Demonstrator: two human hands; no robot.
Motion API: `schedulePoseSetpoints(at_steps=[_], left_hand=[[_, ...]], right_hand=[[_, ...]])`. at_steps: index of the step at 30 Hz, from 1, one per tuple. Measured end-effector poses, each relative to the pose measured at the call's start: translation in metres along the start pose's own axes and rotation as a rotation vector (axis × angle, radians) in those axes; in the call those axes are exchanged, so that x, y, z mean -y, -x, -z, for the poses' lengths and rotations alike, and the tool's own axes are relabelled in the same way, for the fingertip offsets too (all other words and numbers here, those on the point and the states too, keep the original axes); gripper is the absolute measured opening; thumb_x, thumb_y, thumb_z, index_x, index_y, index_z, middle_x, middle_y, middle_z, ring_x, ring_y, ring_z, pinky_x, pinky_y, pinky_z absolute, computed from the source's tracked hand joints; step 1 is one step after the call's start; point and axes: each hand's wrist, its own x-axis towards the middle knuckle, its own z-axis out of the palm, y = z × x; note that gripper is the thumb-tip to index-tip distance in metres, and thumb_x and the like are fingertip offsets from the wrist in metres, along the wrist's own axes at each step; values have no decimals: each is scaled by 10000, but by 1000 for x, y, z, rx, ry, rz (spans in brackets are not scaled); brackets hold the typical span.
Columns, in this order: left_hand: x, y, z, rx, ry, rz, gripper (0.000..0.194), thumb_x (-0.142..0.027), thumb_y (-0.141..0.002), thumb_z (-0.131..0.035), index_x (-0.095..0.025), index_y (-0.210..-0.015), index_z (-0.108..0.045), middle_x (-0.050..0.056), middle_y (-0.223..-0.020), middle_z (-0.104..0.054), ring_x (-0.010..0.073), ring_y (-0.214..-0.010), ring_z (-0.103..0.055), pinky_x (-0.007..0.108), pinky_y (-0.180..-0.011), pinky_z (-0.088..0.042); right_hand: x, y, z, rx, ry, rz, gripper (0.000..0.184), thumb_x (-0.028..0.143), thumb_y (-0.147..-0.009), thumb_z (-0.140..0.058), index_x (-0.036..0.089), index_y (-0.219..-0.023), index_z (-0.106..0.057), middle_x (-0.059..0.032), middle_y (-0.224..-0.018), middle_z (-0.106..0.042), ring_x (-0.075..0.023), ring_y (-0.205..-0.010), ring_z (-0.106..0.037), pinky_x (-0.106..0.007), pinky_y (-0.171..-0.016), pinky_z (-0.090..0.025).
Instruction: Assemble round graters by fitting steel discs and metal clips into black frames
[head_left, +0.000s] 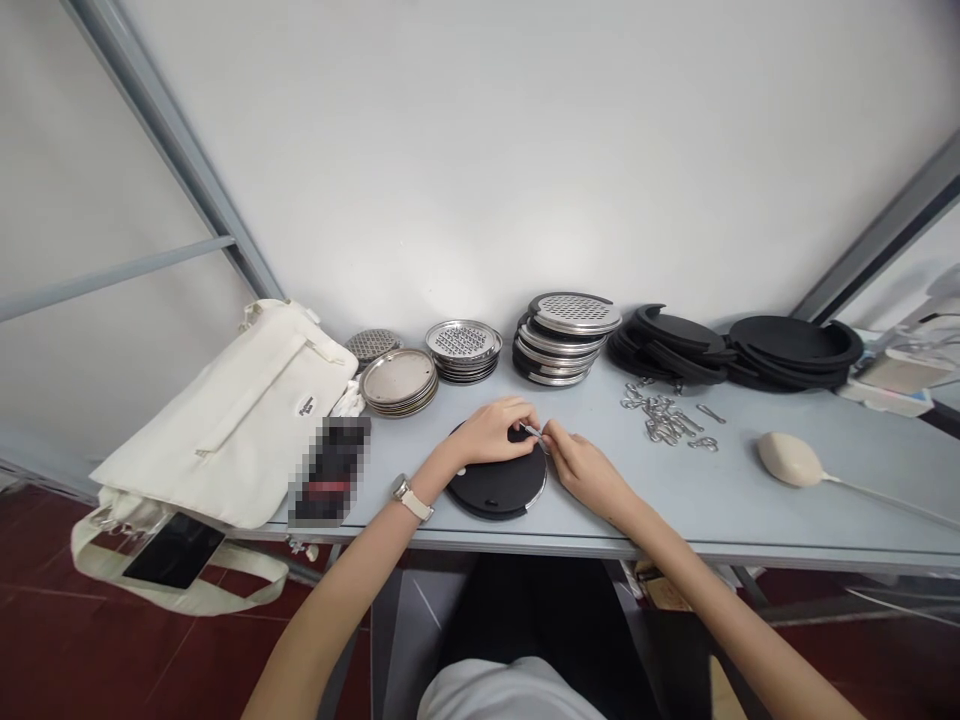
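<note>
A round black disc with a metal rim (499, 485) lies flat on the grey table (675, 500) in front of me. My left hand (491, 428), with a watch on its wrist, rests on the disc's far edge with its fingers pinched. My right hand (577, 462) meets it there, also pinched. Between the two sets of fingertips is a small metal clip (532, 431). A loose heap of similar metal clips (667, 418) lies to the right of my hands.
Stacks of perforated metal discs (568, 335) (463, 348), plain metal plates (399, 381) and black rubber rings (750, 350) line the wall. A white cloth bag (240, 410) lies at the left, a beige oval device with a cable (789, 458) at the right.
</note>
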Motion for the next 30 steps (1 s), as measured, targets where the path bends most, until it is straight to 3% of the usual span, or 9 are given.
schedulePoseSetpoints(at_steps=[7, 18, 24, 30], left_hand=[[1, 0, -1, -5, -45, -5, 69, -212, -800, -552, -175, -857, -542, 12, -826, -550, 142, -799, -520, 244, -731, -414], [2, -1, -1, 14, 20, 26, 92, -211, -798, -558, -171, -880, -567, 14, -834, -563, 134, -776, -533, 249, -732, -426], [1, -1, 0, 33, 45, 37, 88, -192, -796, -555, -172, -880, -578, 20, -858, -582, 142, -809, -542, 255, -757, -434], [3, -1, -2, 27, 54, 40, 102, -190, -788, -562, -167, -886, -576, 19, -868, -586, 132, -786, -551, 249, -747, -437]], right_hand=[[0, -3, -1, 19, -102, -62, 219, 313, -967, -225, 237, -857, -398, 4, -668, -542, -179, -612, -536, -266, -582, -345], [5, 1, 2, -14, -98, -28, 251, 327, -968, -250, 232, -772, -375, 6, -635, -520, -170, -593, -506, -272, -583, -339], [7, 4, 5, -33, -89, 14, 210, 347, -930, -360, 226, -762, -395, -12, -672, -575, -171, -624, -524, -273, -593, -362], [6, 4, 4, -21, -69, -9, 211, 321, -942, -323, 228, -764, -386, -3, -654, -560, -168, -619, -521, -263, -587, -354]])
